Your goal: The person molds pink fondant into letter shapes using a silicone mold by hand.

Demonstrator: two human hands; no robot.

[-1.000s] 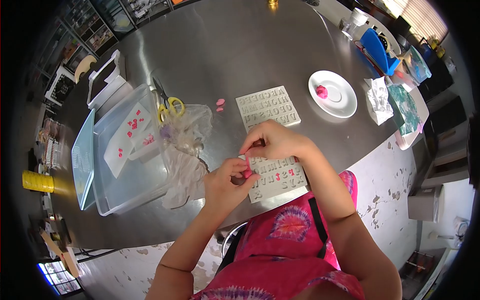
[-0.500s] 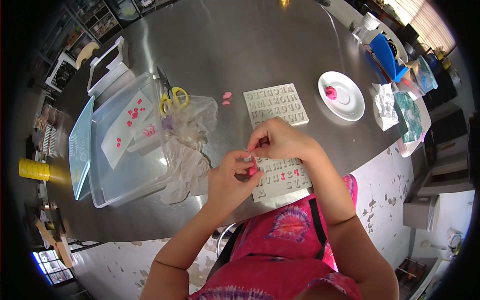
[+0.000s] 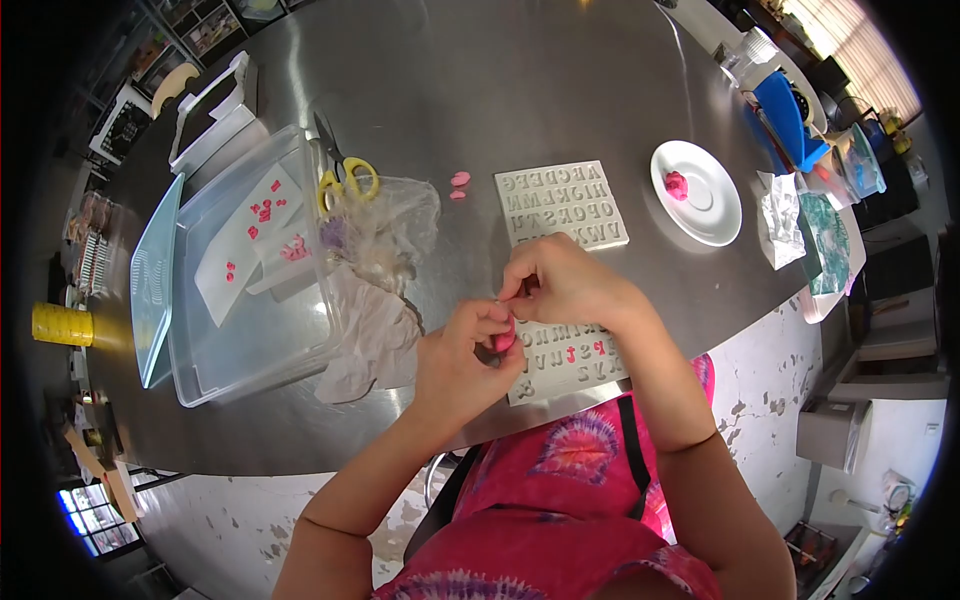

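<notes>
A pink lump of modelling dough sits in my left hand, its fingers closed around it. My right hand pinches at the left fingertips; what lies between its thumb and finger is too small to make out. Beneath both hands is a pale letter mould, partly covered by them, with pink filling a couple of its letter hollows. A second letter mould lies just beyond my right hand. Two flat pink dough pieces rest on the metal table to its left.
On the right stands a white saucer bearing a pink dough ball. To the left are yellow-handled scissors, crumpled plastic bags and a clear tub holding paper with pink bits. Crumpled foil lies far right.
The view has shifted slightly, so the table things appear a little displaced. Both hands stay together above the near mould, with only small finger movement; the pink dough is still in my left hand.
</notes>
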